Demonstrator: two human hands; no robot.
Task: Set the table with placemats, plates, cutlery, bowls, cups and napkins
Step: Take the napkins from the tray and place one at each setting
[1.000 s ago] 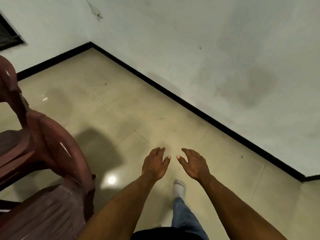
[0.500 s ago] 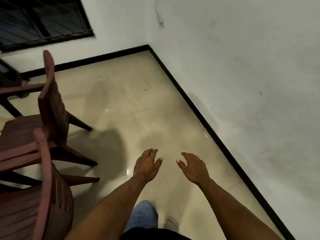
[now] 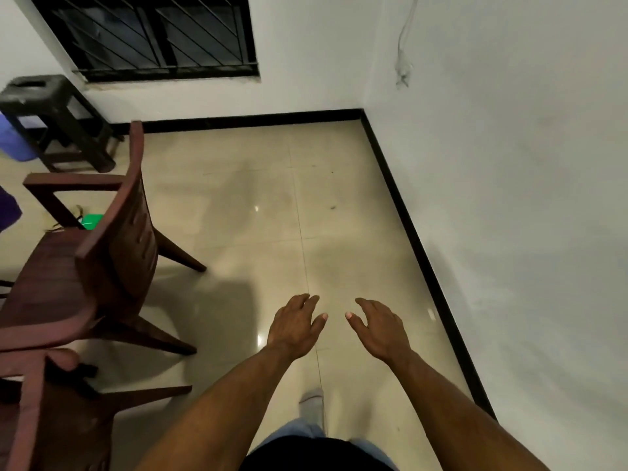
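My left hand (image 3: 295,326) and my right hand (image 3: 379,326) are stretched out in front of me above the tiled floor, palms down, fingers relaxed, holding nothing. A small gap separates the two thumbs. No placemat, plate, cutlery, bowl, cup, napkin or table shows in the head view.
Two brown chairs stand on the left, one (image 3: 98,253) farther and one (image 3: 40,402) at the bottom edge. A dark stool (image 3: 51,120) stands under the barred window (image 3: 153,35). The white wall (image 3: 509,198) with black skirting runs along the right. My socked foot (image 3: 312,406) is on the floor (image 3: 255,198).
The view has swung left along the wall into the room corner, bringing the window, stool and chairs into sight. Both hands stay empty and held out in front.
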